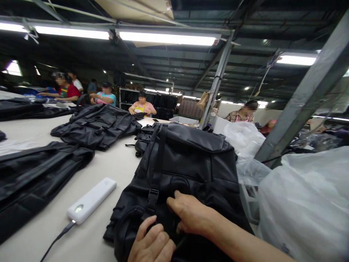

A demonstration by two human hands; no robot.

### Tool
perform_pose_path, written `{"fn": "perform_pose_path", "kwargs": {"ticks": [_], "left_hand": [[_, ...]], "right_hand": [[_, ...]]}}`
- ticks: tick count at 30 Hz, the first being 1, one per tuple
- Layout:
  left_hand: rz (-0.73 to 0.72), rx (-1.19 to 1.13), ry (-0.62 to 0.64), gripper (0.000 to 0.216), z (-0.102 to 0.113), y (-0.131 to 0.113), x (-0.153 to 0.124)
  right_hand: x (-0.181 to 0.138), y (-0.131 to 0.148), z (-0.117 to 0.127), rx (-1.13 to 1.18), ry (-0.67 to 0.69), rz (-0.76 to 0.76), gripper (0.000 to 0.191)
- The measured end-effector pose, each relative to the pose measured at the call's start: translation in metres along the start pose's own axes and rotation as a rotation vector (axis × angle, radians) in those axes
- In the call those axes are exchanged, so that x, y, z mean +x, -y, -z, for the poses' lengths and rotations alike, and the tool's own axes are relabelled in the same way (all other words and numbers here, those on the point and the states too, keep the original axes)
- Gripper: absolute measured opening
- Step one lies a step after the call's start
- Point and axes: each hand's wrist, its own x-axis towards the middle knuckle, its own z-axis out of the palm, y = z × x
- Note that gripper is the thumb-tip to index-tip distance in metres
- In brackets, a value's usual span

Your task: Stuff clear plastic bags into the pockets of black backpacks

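pressing into the front pocket of the black backpack (188, 163) lying on the table (120, 163), the left hand (152, 242) and right hand (191, 214) are gripping its fabric close together; next, careful smoothing.

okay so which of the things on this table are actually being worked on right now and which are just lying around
In hand: black backpack, under the left hand and right hand.
Lying about: white power bank, other black bags, clear plastic bags.

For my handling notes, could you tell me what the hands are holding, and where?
Both hands, left and right, grip the black backpack at its lower front.
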Motion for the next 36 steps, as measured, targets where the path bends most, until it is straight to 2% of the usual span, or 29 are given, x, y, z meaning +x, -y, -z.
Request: {"fn": "perform_pose_path", "kwargs": {"ticks": [3, 8, 11, 13, 16, 17, 19, 21, 23, 26, 29, 31, 33, 36], "left_hand": [[-0.020, -0.051, 0.002, 0.041, 0.002, -0.001, -0.001], [0.005, -0.040, -0.001, 0.043, 0.002, -0.001, -0.002], [0.023, -0.021, 0.019, 0.042, 0.002, -0.001, -0.001], [0.036, -0.039, -0.004, 0.042, 0.004, -0.001, -0.001], [0.025, -0.076, -0.028, 0.041, 0.006, 0.001, 0.000], [0.016, -0.083, -0.018, 0.040, 0.007, 0.002, -0.001], [0.000, -0.092, 0.018, 0.038, 0.006, 0.003, -0.003], [0.013, -0.103, -0.005, 0.038, 0.004, 0.003, -0.006], [0.033, -0.110, -0.055, 0.039, 0.002, 0.003, -0.008], [-0.001, -0.090, -0.061, 0.038, 0.004, 0.003, -0.009], [0.008, -0.052, -0.035, 0.027, 0.012, 0.004, -0.011], [0.065, -0.002, -0.069, 0.028, 0.014, 0.005, -0.015], [0.014, 0.049, -0.069, 0.028, 0.012, 0.008, -0.017], [-0.138, 0.029, 0.091, 0.042, 0.006, 0.013, -0.016]], "right_hand": [[-0.006, -0.004, -0.005, 0.068, 0.053, 0.053, 0.074], [-0.007, -0.028, -0.015, 0.338, -0.117, 0.142, 0.046], [-0.012, -0.028, -0.015, 0.522, -0.221, 0.174, 0.038], [-0.022, -0.019, -0.011, 0.584, -0.239, 0.295, 0.031], [-0.041, -0.008, -0.006, 0.620, -0.130, 0.508, 0.019], [-0.045, -0.006, -0.006, 0.590, -0.143, 0.504, 0.020], [-0.049, -0.007, -0.007, 0.472, -0.274, 0.399, 0.023], [-0.047, -0.010, -0.010, 0.376, -0.357, 0.329, 0.019], [-0.043, -0.009, -0.013, 0.304, -0.343, 0.314, 0.012], [-0.038, 0.000, -0.023, 0.131, -0.234, 0.270, 0.024], [-0.036, 0.009, -0.036, 0.040, -0.121, 0.363, 0.028], [-0.035, 0.012, -0.045, 0.011, -0.159, 0.445, 0.020], [-0.032, 0.014, -0.053, -0.092, -0.211, 0.479, 0.012], [-0.029, 0.018, -0.063, -0.230, -0.243, 0.465, 0.011]]}}
